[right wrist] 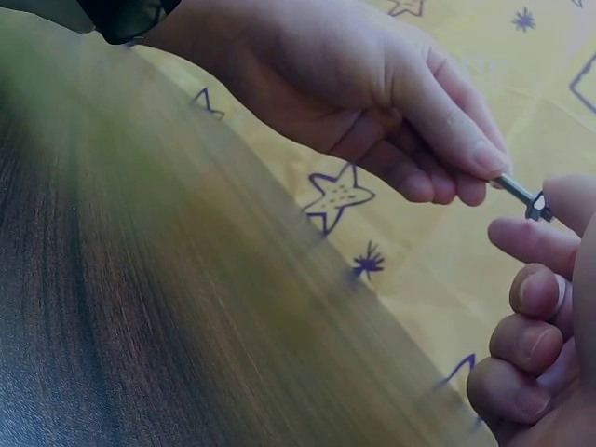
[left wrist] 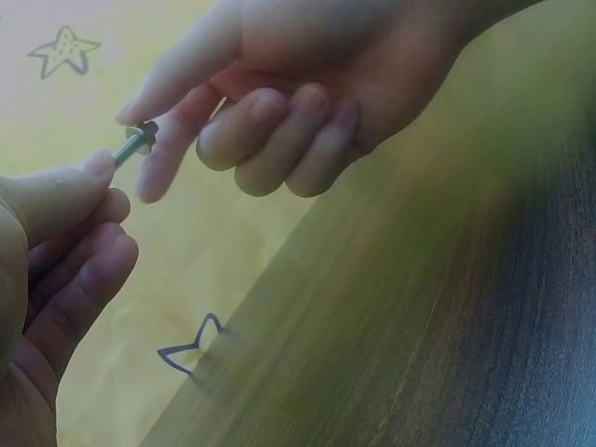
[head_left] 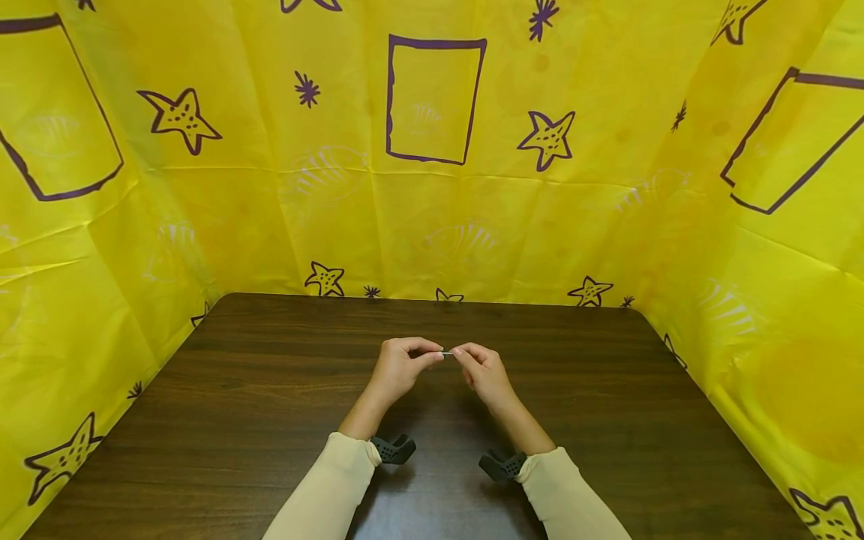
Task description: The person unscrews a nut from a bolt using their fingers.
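A slim silver threaded bolt is held in the air between both hands, with a small dark nut around its far end. My left hand pinches the bolt's shaft between thumb and forefinger; the grip hides its other end. On the nut's side is my right hand, whose thumb and forefinger lie on either side of the nut. The remaining right fingers are curled toward the palm. The nut's exact shape is too small to tell.
Beneath the hands spreads a dark brown wood-grain table. A yellow curtain with purple stars and frames surrounds its back and sides. Each wrist carries a black camera mount below a cream sleeve.
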### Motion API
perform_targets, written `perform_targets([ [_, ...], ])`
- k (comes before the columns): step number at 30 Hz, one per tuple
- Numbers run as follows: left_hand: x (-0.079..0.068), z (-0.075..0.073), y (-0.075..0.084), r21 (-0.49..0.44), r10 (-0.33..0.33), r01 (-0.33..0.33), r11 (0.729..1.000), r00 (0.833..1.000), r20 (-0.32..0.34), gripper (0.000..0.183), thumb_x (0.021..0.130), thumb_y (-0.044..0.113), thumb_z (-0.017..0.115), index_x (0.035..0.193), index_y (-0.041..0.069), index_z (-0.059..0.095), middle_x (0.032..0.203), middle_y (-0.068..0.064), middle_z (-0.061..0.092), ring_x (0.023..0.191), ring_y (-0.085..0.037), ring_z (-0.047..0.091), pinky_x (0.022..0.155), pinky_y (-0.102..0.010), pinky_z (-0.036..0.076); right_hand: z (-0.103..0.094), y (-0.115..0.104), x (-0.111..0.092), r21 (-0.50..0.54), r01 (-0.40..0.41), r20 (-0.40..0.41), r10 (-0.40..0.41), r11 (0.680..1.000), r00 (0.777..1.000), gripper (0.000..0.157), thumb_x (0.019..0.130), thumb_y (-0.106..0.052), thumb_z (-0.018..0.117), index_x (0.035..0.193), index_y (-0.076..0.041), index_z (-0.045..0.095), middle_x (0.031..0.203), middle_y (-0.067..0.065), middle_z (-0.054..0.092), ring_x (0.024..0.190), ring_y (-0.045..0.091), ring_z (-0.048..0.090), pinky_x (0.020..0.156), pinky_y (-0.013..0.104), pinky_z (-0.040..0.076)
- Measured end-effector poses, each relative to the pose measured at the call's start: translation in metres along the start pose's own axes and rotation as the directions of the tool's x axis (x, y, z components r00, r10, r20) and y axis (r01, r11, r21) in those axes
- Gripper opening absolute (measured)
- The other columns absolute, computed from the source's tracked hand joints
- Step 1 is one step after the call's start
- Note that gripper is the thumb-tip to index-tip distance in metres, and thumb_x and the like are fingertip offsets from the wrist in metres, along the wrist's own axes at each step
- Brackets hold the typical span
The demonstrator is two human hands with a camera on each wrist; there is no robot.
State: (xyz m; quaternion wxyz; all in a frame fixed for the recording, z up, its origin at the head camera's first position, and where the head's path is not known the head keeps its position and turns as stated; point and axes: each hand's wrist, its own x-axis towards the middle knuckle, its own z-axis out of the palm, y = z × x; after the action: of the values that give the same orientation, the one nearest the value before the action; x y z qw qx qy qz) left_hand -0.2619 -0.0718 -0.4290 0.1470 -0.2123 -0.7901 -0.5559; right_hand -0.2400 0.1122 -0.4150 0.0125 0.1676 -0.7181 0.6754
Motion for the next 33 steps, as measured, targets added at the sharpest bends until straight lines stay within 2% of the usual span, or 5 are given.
perform_targets([
  [5,0.0,0.0,-0.001,0.005,0.002,-0.002,1.0,1.0,0.005,0.007,0.082,0.012,0.078,0.088,0.007,0.078,0.072,0.002,0.07,0.061,-0.011,0.061,0.056,-0.027,0.05,0.0,0.002,0.0,-0.004,-0.007,0.003,0.007,1.0,1.0,0.027,0.1,-0.007,0.054,0.094,0.018,0.061,0.053,0.001,0.041,0.044,0.007,0.035,0.043,0.021,0.028],
  [10,-0.001,-0.001,0.0,-0.004,0.011,-0.011,1.0,1.0,0.002,0.007,0.082,0.012,0.078,0.087,0.007,0.078,0.074,0.001,0.07,0.062,-0.012,0.062,0.056,-0.028,0.051,0.0,0.001,0.0,0.014,0.001,-0.004,-0.001,1.0,1.0,0.022,0.099,-0.005,0.055,0.091,0.015,0.063,0.053,0.001,0.041,0.044,0.007,0.035,0.043,0.021,0.027],
  [17,0.0,-0.001,-0.001,-0.004,0.023,-0.023,1.0,1.0,-0.004,0.005,0.082,0.01,0.078,0.087,0.009,0.078,0.074,0.002,0.07,0.061,-0.011,0.063,0.056,-0.028,0.052,-0.001,0.0,0.0,0.044,0.014,-0.001,-0.014,0.999,1.0,0.022,0.097,-0.002,0.057,0.103,0.019,0.06,0.056,0.001,0.04,0.046,0.007,0.035,0.044,0.02,0.028],
  [26,0.001,-0.001,-0.002,-0.005,0.004,-0.004,1.0,1.0,0.008,0.006,0.083,0.012,0.077,0.088,0.008,0.078,0.075,0.003,0.071,0.062,-0.012,0.063,0.057,-0.029,0.053,-0.006,0.026,0.008,0.095,0.111,0.01,-0.112,0.989,0.994,0.018,0.092,0.008,0.057,0.109,0.014,0.062,0.057,0.0,0.04,0.045,0.008,0.035,0.044,0.021,0.028],
  [33,0.0,-0.002,-0.001,0.001,0.025,-0.025,1.0,1.0,0.004,0.009,0.083,0.012,0.077,0.089,0.005,0.078,0.075,0.001,0.07,0.062,-0.012,0.062,0.058,-0.028,0.052,-0.006,0.029,0.007,0.114,0.164,0.001,-0.165,0.98,0.986,0.021,0.091,0.003,0.061,0.11,0.012,0.063,0.057,-0.003,0.039,0.046,0.01,0.032,0.044,0.022,0.027],
])
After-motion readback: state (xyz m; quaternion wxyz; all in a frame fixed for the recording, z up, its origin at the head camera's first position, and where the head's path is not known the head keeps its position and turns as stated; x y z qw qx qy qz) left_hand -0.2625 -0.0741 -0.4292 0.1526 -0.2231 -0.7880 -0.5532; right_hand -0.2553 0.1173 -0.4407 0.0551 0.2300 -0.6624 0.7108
